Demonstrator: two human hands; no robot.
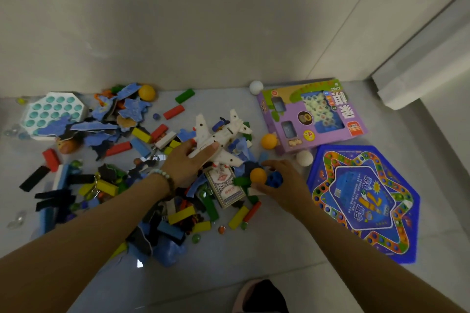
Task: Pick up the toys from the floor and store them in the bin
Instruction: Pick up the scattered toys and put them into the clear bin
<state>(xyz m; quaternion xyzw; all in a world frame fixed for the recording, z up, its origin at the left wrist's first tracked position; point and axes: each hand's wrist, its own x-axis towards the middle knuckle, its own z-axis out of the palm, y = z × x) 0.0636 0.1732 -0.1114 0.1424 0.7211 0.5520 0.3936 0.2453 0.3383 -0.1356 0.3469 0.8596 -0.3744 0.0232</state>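
A heap of toys covers the grey floor: coloured wooden blocks (pixel 181 214), blue puzzle pieces (pixel 132 107) and a card deck (pixel 226 185). My left hand (pixel 189 160) grips the body of a white toy airplane (pixel 220 136) in the middle of the heap. My right hand (pixel 282 185) curls around an orange ball (pixel 258 175) and a blue perforated ball (pixel 275 179) just right of the deck. No bin is in view.
A purple game box (pixel 311 117) and a blue star-shaped game board (pixel 363 201) lie at the right. A teal pop-it tray (pixel 52 112) sits far left. Loose orange (pixel 269 141) and white balls (pixel 304 158) and glass marbles are scattered. A wall rises behind; my slipper (pixel 262 296) shows below.
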